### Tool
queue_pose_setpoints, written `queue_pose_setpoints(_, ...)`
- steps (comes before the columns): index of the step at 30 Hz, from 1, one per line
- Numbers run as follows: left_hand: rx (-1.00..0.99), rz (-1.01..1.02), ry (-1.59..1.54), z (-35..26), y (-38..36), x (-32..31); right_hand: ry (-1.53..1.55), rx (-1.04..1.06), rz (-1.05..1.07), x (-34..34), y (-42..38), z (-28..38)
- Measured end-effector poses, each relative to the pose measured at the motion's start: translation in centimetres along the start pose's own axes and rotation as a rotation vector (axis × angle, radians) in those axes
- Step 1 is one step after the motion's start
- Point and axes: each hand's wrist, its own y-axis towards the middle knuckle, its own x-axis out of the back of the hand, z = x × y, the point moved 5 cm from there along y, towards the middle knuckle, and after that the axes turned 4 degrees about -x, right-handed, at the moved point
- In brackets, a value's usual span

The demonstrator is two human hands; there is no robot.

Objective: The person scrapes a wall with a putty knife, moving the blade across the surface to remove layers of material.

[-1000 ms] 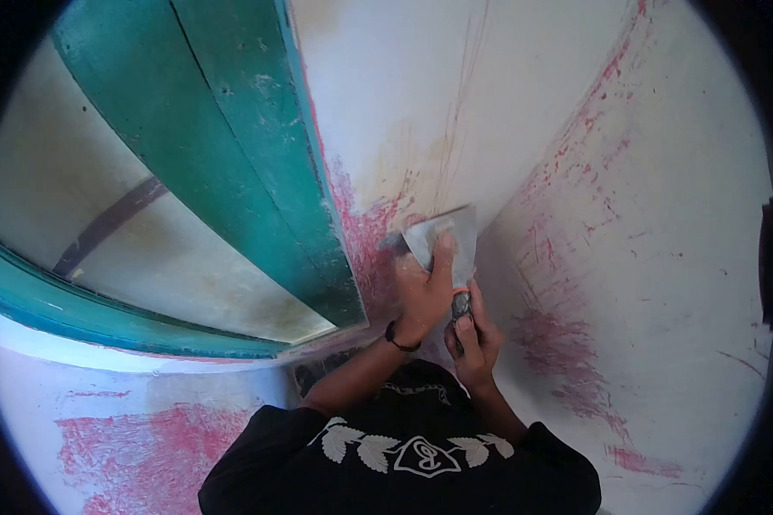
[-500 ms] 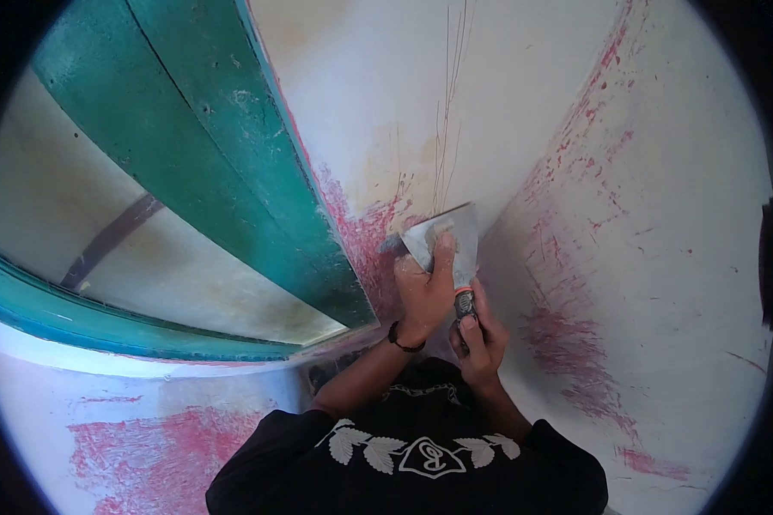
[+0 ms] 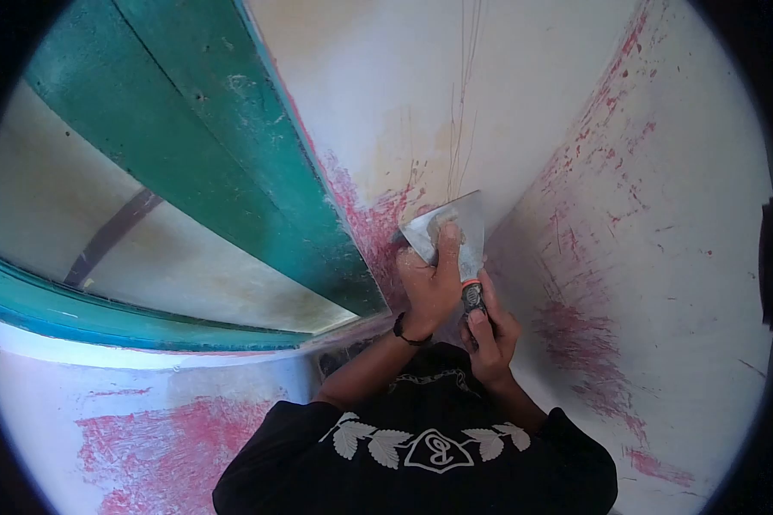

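Head view shows a pale wall (image 3: 541,77) filling the upper middle of the frame, marked with thin dark scratches and a tan stain, and rubbed with red-pink colour low beside the teal wooden frame (image 3: 206,146). That frame runs from the upper left down to the centre, its paint scuffed and a dark seam along it; a pale panel (image 3: 193,245) with a dark purple-brown stripe sits between it and the curved teal strip (image 3: 129,322) at the left. Across the right of the frame a second pale wall (image 3: 687,223) meets the first at a corner, streaked and speckled with red; another rough red patch (image 3: 180,446) covers the pale surface at lower left. Both forearms rise from the black printed shirt (image 3: 421,472) at the bottom and converge near the centre, where the putty knife (image 3: 471,253) is held with its broad, smeared metal blade towards the top of the frame. The left hand (image 3: 429,287), a dark bracelet (image 3: 410,333) at its wrist, lays its thumb on the blade; its other fingers are largely hidden, so their spread cannot be told. The right hand (image 3: 494,339) has its fingers closed around the dark handle, thumb along it. Whether the blade edge touches the wall is unclear.
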Motion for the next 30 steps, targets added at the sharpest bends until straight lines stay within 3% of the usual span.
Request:
queue_pose_setpoints(2,0.079,-0.018,-0.072,-0.6,-0.2,-0.4,0.013,-0.043,0.006,0.0,0.0,0.4)
queue_pose_setpoints(8,0.036,-0.048,-0.057,-0.3,0.1,-0.3,0.082,-0.055,-0.016,-0.3,-0.3,-0.3)
queue_pose_setpoints(14,0.010,-0.070,0.049,-1.1,0.1,0.0,0.499,-0.265,-0.051,-1.3,-0.9,-0.3)
queue_pose_setpoints(17,0.054,-0.035,0.030,-3.5,-0.3,-1.0,0.116,-0.019,0.012,-0.8,-0.6,-0.4)
queue_pose_setpoints(23,0.008,-0.047,0.055,-3.3,-0.5,-1.3,0.243,-0.055,0.039,-0.5,-0.2,-0.5)
queue_pose_setpoints(26,0.064,-0.053,-0.007,-2.6,-0.2,-1.2,0.148,0.053,0.000,-0.7,0.0,-0.5)
queue_pose_setpoints(30,-0.005,-0.061,0.093,-3.7,-0.5,-1.3,0.163,0.051,0.003,-0.6,-0.3,0.5)
